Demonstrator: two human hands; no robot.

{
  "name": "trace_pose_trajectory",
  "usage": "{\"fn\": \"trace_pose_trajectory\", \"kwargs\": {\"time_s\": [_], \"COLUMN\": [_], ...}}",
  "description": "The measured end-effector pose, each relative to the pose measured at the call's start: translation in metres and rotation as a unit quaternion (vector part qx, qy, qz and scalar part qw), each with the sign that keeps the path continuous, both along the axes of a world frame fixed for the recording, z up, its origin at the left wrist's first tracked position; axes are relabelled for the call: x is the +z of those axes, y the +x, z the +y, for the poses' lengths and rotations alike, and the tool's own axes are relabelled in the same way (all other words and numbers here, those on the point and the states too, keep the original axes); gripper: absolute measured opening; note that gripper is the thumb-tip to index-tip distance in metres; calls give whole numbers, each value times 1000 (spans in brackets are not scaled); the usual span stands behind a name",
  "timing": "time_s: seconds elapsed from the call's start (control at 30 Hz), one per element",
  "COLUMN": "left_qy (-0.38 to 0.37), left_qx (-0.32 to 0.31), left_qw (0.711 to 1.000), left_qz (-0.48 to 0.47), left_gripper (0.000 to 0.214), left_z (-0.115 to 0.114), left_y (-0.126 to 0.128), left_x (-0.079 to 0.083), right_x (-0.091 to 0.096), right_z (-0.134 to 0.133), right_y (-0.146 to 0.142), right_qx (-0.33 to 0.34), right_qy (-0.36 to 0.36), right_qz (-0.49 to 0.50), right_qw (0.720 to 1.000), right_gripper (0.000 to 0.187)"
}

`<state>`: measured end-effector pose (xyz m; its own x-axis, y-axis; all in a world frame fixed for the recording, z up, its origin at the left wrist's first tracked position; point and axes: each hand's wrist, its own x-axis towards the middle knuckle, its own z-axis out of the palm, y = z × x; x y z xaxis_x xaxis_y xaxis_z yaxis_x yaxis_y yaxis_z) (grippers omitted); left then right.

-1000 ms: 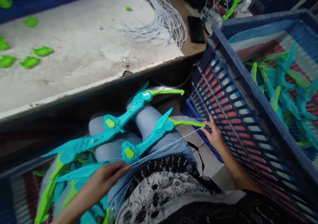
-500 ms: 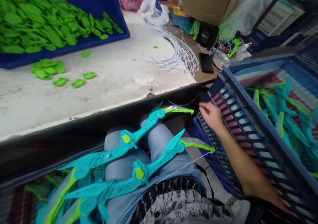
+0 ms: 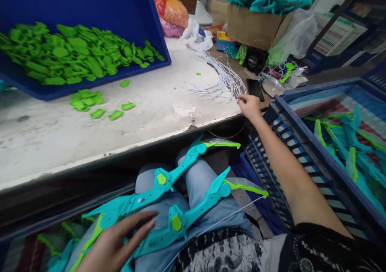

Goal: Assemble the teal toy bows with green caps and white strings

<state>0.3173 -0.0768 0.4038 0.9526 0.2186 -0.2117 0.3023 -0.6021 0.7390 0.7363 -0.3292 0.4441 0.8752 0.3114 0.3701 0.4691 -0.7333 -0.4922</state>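
Two turquoise toy bows lie across my lap: a farther bow [image 3: 182, 163] and a nearer bow [image 3: 208, 201], each with a lime-green pentagon at its middle and green-tipped limbs. A white cord runs from the nearer one's right tip. My left hand [image 3: 117, 240] reaches over their left ends, fingers stretched out; whether it touches them I cannot tell. At the table's edge my right hand [image 3: 250, 106] pinches the end of a white string from the fanned bundle of white strings [image 3: 221, 81]. Its fingertips are small in view.
A blue bin [image 3: 105, 81] of green plastic pieces stands on the white table [image 3: 157, 103], with loose green pieces [image 3: 87, 99] before it. On my right is a blue crate [image 3: 280, 103] with more bows. A phone [image 3: 255, 89] and a cardboard box [image 3: 250, 26] with turquoise parts lie beyond.
My right hand has moved up from beside the crate to the string ends on the table. My left hand has come into view over the bows. The view has tilted up somewhat.
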Motion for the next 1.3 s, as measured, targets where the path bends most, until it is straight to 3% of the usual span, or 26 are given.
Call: {"fn": "trace_pose_trajectory", "kwargs": {"time_s": [0.1, 0.2, 0.3, 0.37, 0.5, 0.67, 0.77, 0.87, 0.93, 1.0, 1.1, 1.17, 1.23, 1.3], "left_qy": [-18, -45, -195, -336, -516, -606, -608, -611, -615, -614, -616, -614, -606, -578], "left_qx": [23, -5, -46, -59, -12, 3, -19, 7, 55, 88, 94, 85, 81, 91], "left_qw": [995, 978, 971, 940, 849, 782, 776, 776, 779, 780, 780, 782, 789, 807], "left_qz": [-91, -204, -129, -10, 113, 144, 167, 153, 114, 81, 65, 67, 71, 78], "left_gripper": [39, 51, 54, 42, 12, 17, 18, 17, 18, 20, 20, 19, 18, 18], "left_z": [-43, -94, -140, -163, -186, -189, -187, -186, -187, -188, -192, -195, -196, -191], "left_y": [80, 157, 210, 228, 239, 234, 230, 232, 238, 246, 257, 260, 260, 257], "left_x": [21, 26, 16, 7, -3, -5, -8, -14, -18, -22, -24, -24, -24, -27], "right_x": [-15, -24, -25, -26, -35, -49, -53, -57, -61, -66, -72, -75, -79, -85], "right_z": [-29, -52, -64, -68, -73, -83, -87, -89, -89, -88, -84, -81, -80, -82], "right_y": [-40, -71, -89, -94, -103, -113, -113, -118, -130, -145, -165, -169, -167, -160], "right_qx": [51, 82, 92, 95, 92, 54, 37, -8, -31, -1, 62, 62, 47, 8], "right_qy": [100, 139, 139, 143, 186, 190, 182, 256, 311, 332, 346, 363, 363, 355], "right_qz": [15, 29, 7, -5, 23, 31, 7, 38, 107, 228, 384, 418, 416, 369], "right_qw": [994, 986, 986, 985, 978, 980, 983, 966, 944, 915, 854, 831, 833, 859], "right_gripper": [26, 25, 24, 24, 23, 23, 23, 29, 26, 20, 23, 24, 24, 23]}}
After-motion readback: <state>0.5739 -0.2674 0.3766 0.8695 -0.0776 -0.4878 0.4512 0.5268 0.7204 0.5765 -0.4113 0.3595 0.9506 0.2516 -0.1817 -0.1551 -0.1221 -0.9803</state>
